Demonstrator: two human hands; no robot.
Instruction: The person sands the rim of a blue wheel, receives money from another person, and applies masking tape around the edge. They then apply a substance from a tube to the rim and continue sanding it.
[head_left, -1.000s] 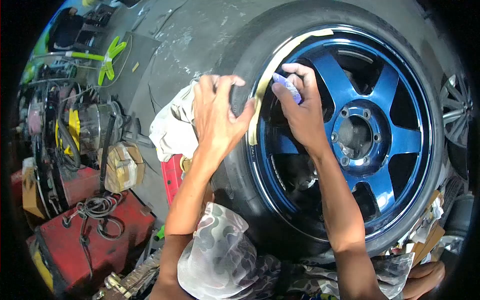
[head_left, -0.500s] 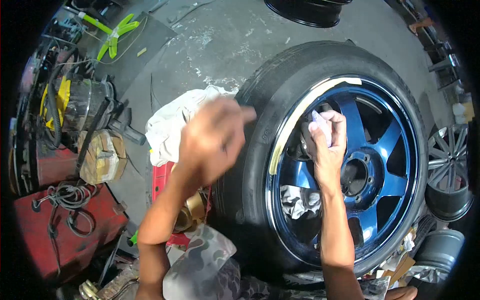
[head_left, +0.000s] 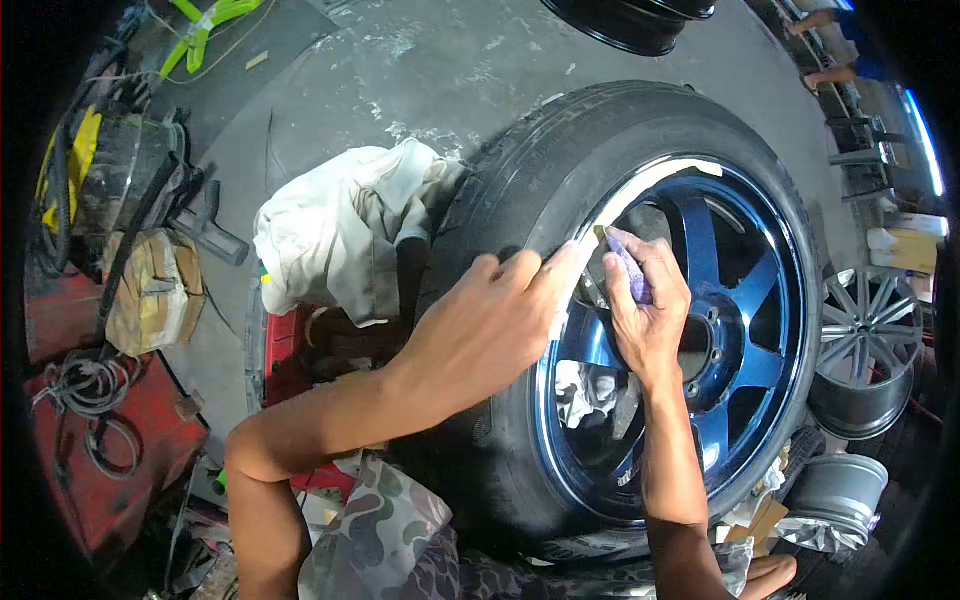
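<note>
A dark blue spoked wheel rim [head_left: 704, 245] sits in a black tyre [head_left: 520, 190], tilted in front of me. Cream masking tape [head_left: 640, 185] runs along the rim's upper left edge. My left hand [head_left: 495, 315] reaches across the tyre, its fingers together and fingertips pressed on the tape. Close beside it, my right hand [head_left: 648, 300] is over the spokes, pinching a small purple piece [head_left: 632, 272] between thumb and fingers; its exact kind I cannot tell. The piece's tip points at the tape near my left fingertips. A crumpled whitish cloth [head_left: 587, 395] shows through a spoke gap.
A white cloth [head_left: 345, 220] drapes over something red left of the tyre. Further left are a taped cardboard box [head_left: 155, 295], a red case [head_left: 120, 450] and coiled cable [head_left: 85, 385]. Other rims [head_left: 870, 325] stand at right. A person's arm [head_left: 830, 75] shows at upper right.
My left hand has moved right and down from above the white cloth onto the taped rim edge. My right hand stays near the same spokes with the purple piece. The view has shifted slightly.
</note>
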